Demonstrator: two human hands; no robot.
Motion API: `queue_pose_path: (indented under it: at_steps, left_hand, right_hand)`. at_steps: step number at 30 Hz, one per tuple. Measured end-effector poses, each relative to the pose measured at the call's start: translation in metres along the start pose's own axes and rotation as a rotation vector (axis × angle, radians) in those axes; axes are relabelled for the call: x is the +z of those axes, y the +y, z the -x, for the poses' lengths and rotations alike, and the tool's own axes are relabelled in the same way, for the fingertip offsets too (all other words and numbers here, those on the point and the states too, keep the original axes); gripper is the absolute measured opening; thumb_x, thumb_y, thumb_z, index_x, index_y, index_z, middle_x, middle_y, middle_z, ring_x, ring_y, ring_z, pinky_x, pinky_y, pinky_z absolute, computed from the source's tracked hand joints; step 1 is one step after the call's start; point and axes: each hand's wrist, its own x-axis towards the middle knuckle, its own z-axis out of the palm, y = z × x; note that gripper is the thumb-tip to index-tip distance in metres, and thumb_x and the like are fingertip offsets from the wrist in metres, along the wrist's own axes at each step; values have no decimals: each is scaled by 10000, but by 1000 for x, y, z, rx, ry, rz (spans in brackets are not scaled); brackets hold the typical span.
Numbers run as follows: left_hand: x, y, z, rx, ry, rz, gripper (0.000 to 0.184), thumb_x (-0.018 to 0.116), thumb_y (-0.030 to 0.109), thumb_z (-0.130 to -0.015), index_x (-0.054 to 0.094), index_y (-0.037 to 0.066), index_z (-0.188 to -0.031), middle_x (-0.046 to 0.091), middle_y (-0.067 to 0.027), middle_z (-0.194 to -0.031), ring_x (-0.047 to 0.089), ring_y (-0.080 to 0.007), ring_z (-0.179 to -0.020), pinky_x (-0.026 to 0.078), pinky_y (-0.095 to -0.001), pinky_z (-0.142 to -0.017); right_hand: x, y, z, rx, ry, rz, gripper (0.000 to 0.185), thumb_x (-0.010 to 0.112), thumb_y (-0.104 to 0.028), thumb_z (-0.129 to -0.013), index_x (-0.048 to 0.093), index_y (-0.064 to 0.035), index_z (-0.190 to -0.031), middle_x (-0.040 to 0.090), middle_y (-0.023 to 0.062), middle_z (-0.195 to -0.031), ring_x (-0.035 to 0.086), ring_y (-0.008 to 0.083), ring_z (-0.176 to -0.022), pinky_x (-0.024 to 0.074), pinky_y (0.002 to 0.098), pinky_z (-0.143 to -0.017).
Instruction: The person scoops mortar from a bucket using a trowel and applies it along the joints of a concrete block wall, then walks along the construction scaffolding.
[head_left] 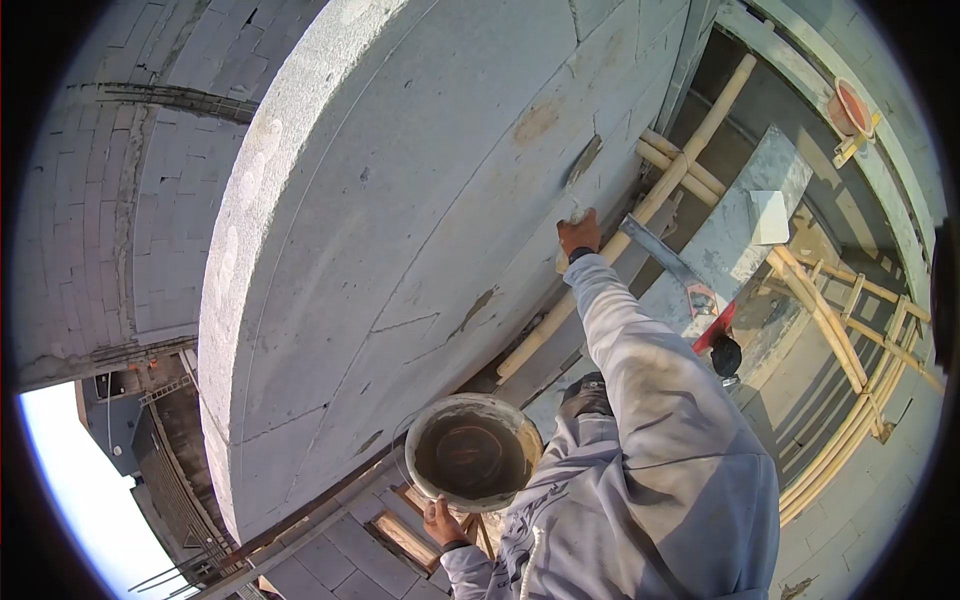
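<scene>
My right hand (578,235) is closed around the handle of a trowel (584,160), reaching up along the grey block wall (400,220). The narrow blade lies at or very near the wall face; whether it touches is unclear. Below, my left hand (440,521) grips the rim of a round bucket (528,425), tilted so that its inside faces me. Grey, wet-looking mortar (465,455) coats the bucket's inside. Joint lines and a few dark mortar patches (474,310) mark the wall.
A bamboo pole (700,140) runs beside the wall. Boards of a platform (765,180) carry a hand saw (660,248) and a white sheet (768,218). An orange bucket (850,108) sits at upper right, bamboo rails (835,460) at lower right. Beyond the wall's left edge is a drop.
</scene>
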Motion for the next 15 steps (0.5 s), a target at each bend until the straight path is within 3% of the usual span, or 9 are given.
queue_pose_path:
  at_steps: [3,7,8,11,12,15]
  left_hand:
    - [10,-29,-10,56,11,-174,317,595,199,-776,453,5,-568,408,1,-560,348,-127,-566,311,-317,-524]
    - [34,-1,-12,-101,20,-92,293,599,226,-756,596,-66,-735,570,-88,-666,462,-179,-625,394,-326,-614]
    - [36,16,-13,-86,-58,-229,305,600,224,-751,634,-66,-841,605,-111,-734,500,-198,-667,410,-327,-656]
    - [43,13,-17,-81,-42,-128,298,603,217,-746,631,-63,-844,605,-101,-728,501,-203,-666,409,-331,-651]
    - [46,15,-14,-102,-5,-124,275,601,197,-745,608,-70,-811,587,-89,-706,487,-195,-661,404,-329,-637]
    - [45,18,2,-171,-26,-24,256,593,181,-752,578,-73,-781,564,-78,-696,477,-190,-665,399,-328,-632]
  right_hand:
    - [-27,-6,16,-22,-74,94,476,644,-200,-675,399,-23,-1042,616,246,-876,593,405,-867,483,437,-770]
    - [-55,48,29,-227,-126,148,461,672,-215,-666,450,-24,-1021,624,218,-943,596,358,-938,474,398,-809]
    - [-69,57,32,-169,-205,89,427,686,-208,-650,475,-16,-968,628,191,-921,609,322,-908,478,367,-800]
    - [-105,28,39,-70,-247,-56,386,674,-192,-655,483,8,-925,616,171,-837,610,291,-827,484,343,-766]
    - [-81,60,17,5,-176,-173,325,663,-164,-655,498,5,-879,581,132,-738,591,266,-658,499,364,-642]
    - [-82,41,-21,430,-345,-781,173,666,-119,-657,524,-61,-736,557,68,-651,534,203,-476,473,359,-457]
